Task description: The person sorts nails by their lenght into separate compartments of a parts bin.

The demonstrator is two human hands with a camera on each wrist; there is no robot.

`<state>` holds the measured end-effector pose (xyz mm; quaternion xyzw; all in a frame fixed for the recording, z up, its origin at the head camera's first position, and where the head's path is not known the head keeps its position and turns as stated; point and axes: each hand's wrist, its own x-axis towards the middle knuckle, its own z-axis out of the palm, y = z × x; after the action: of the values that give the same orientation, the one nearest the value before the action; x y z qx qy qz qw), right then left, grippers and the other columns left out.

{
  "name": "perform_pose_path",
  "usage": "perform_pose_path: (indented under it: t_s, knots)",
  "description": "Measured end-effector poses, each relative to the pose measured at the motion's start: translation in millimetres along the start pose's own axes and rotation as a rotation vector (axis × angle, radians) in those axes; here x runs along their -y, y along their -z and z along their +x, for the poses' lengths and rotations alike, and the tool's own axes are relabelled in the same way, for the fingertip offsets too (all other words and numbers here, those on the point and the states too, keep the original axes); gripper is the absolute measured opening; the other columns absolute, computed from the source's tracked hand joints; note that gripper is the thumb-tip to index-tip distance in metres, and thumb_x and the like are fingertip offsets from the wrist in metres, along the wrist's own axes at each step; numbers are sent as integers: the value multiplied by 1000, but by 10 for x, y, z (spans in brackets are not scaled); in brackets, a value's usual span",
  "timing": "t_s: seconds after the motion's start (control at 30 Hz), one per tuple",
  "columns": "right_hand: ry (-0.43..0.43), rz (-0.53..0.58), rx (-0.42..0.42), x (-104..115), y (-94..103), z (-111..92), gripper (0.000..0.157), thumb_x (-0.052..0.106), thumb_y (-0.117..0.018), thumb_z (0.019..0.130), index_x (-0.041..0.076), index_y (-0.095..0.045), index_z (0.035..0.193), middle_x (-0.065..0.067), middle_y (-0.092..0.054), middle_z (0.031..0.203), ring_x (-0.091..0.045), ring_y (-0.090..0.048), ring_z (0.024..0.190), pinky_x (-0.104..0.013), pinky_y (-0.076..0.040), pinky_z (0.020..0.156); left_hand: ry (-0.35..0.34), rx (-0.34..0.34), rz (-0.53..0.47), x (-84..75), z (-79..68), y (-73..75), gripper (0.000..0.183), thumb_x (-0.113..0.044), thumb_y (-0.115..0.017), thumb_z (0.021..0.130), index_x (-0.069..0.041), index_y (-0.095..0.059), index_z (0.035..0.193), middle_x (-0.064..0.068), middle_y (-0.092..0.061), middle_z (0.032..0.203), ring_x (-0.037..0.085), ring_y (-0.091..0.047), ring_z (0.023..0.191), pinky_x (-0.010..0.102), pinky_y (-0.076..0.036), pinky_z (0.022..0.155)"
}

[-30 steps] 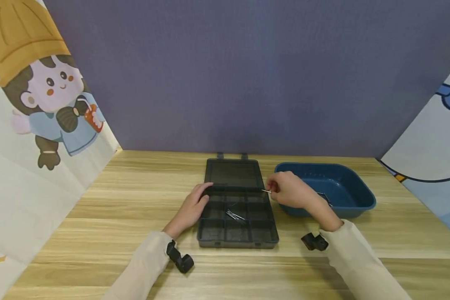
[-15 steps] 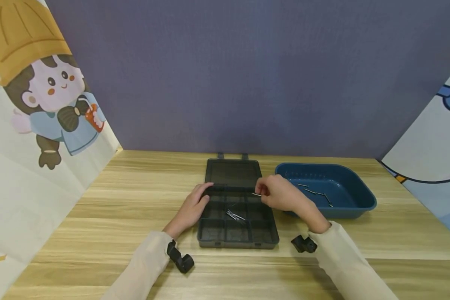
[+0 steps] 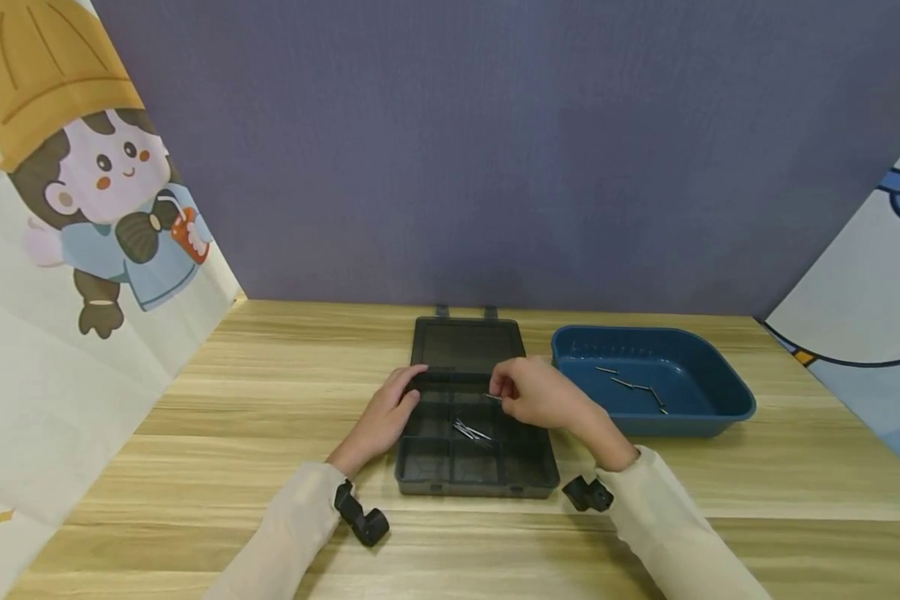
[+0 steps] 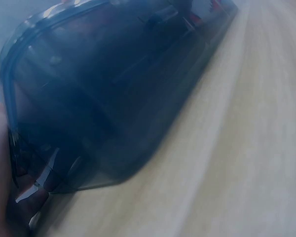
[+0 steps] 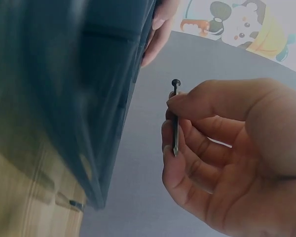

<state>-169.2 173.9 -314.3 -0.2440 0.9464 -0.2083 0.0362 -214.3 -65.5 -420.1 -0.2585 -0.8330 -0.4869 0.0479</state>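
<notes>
My right hand (image 3: pixel 543 396) pinches a nail (image 5: pixel 175 123) between thumb and fingers, over the right column of a dark see-through compartment box (image 3: pixel 475 463). In the right wrist view the nail's head sticks up above the thumb and its point shows near a lower fingertip. Along the box's left edge lies my left hand (image 3: pixel 382 412), fingers extended and resting at the rim. Several loose nails (image 3: pixel 469 431) lie in the box's centre compartment. The left wrist view shows the box's side wall (image 4: pixel 108 98) close up and blurred.
A blue basin (image 3: pixel 682 423) stands on the wooden table (image 3: pixel 285 350) right of the box, with several nails (image 3: pixel 621 383) on its floor. The box's lid (image 3: pixel 467 343) is folded back flat toward the purple wall (image 3: pixel 495 150).
My right hand has moved left with the nail, from beside the basin's left rim to over the box. That uncovers the nails in the basin. My left hand has stayed put.
</notes>
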Motion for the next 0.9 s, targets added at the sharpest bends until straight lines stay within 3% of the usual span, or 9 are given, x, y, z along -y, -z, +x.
perform_pose_path:
  t_s: [0.37,0.9]
  knots:
    - [51,-18,-5,56,-80,54,13,-4,-62,79,3,-66,89,1,-58,74,-8,-48,65,-22,-44,60,-9,1,-1,7,5,-1,41,-3,-45,96,-2,-47,137,17,-49,137,35,-43,131,51,-33,109]
    - [38,2,18,137,-247,98,11,-4,-63,81,3,-67,90,1,-59,74,-6,-51,65,-19,-45,59,-5,-3,-1,-17,-7,9,41,-2,-45,95,-1,-48,136,18,-50,136,36,-43,131,51,-33,109]
